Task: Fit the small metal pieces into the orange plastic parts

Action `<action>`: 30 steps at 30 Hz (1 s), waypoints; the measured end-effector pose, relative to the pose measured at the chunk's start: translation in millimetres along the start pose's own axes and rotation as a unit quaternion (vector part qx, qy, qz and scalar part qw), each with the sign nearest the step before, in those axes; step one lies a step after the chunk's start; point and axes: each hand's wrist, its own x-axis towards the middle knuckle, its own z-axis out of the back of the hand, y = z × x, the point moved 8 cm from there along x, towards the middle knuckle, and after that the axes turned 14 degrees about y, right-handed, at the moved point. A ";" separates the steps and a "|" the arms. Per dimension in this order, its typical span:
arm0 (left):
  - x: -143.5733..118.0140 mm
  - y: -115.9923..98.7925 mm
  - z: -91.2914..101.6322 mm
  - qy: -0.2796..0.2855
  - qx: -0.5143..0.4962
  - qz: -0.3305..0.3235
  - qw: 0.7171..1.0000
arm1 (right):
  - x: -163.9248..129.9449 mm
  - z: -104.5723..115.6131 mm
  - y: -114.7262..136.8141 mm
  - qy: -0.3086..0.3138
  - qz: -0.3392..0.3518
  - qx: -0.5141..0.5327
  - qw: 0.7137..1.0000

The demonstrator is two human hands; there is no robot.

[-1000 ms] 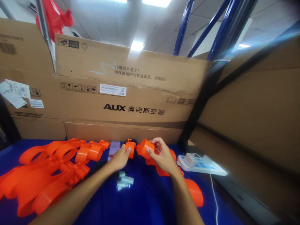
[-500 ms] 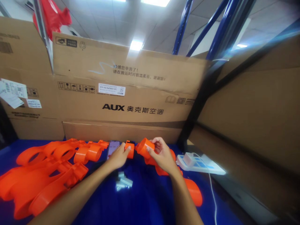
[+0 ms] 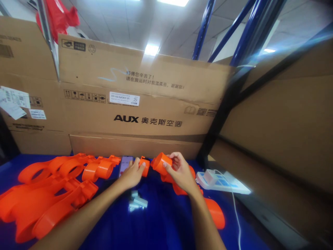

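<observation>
While both my arms stretch out over the blue table, my right hand is wrapped around an orange plastic cylinder, thumb on its near side and fingers curled over the far side, holding it tilted with its open end turned toward my left. My left hand pinches a small orange piece between thumb and fingertips, just beside the cylinder's mouth (whether the two parts actually touch I cannot tell from here). Both parts are lifted a little above the table, close to the foot of the big cardboard box printed with AUX that stands along the back.

Under my right wrist lies another long orange part, partly hidden by my forearm. To my left a heap of orange moulded parts with ring-shaped openings is spread over the table. A phone with its screen lit lies flat just behind my left hand, and a few small pale blocks sit in a loose cluster below that hand, near my forearm. To my right a white power strip with a plug in it rests on the table, its white cable trailing toward me.
</observation>
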 end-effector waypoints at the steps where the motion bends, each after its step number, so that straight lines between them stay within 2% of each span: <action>1: -0.7 -0.5 -0.3 0.001 -0.001 0.000 1.000 | 0.0 0.4 0.0 -0.001 -0.001 -0.001 1.000; 12: 3.7 -7.3 4.8 -0.007 -0.006 -0.039 0.999 | -1.1 3.0 -3.0 -0.010 0.004 0.012 1.000; 16: 3.0 -6.6 0.9 0.001 -0.023 -0.058 0.998 | -1.2 3.9 -1.0 -0.024 -0.001 0.022 0.999; 23: -10.0 -12.5 0.9 0.005 -0.001 -0.100 0.995 | -2.9 14.9 3.8 -0.112 0.007 0.038 0.993; 30: -15.4 -26.2 -1.2 0.013 0.004 -0.121 0.993 | -5.0 21.5 5.8 -0.149 0.015 0.040 0.988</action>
